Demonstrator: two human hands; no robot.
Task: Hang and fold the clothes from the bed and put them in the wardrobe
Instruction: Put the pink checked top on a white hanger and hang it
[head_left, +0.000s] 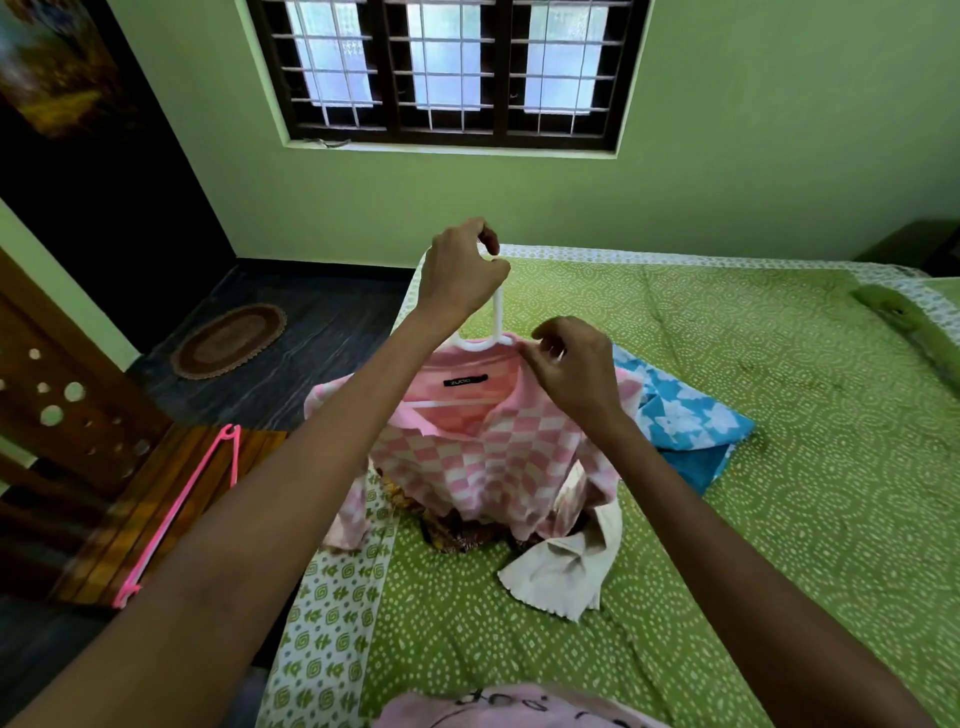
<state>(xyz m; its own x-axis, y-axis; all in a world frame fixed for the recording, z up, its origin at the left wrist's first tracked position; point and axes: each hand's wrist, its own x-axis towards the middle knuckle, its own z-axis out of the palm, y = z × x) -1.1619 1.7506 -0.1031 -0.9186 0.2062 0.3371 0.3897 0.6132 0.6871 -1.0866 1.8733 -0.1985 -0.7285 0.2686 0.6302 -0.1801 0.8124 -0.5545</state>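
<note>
Head: left hand (460, 270) gripping hanger (496, 317)

Open room over the bed (779, 467) to the right and at the near edge, sheet bare there. Middle is blocked: pink checked top (483, 457) hanging above a heap of clothes, cream cloth (566, 566) in front, blue floral cloth (685, 421) just right. Left of bed: dark floor (311, 332), rug (228, 340), pink hanger (182, 514) on wooden surface.
</note>
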